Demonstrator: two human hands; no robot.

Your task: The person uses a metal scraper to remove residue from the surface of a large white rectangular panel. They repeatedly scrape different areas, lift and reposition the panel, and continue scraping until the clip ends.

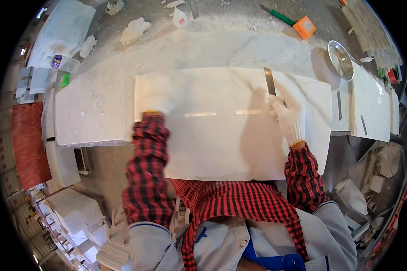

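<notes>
The knit-gloved right hand [288, 112] grips a thin metal blade [269, 81] over the far right of the glossy, veined slab [212, 149]. The left hand [157, 95] blurs at its left, grip unclear. Far right sits a round, shiny bowl [341, 60].

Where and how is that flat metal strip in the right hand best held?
Probably by its near end, coming from the person's own side, with a pinch across the flat faces. The flat metal strip is long and thin and points away from the person; the gloved right hand grips that near end, leaving the far part sticking out.
</notes>
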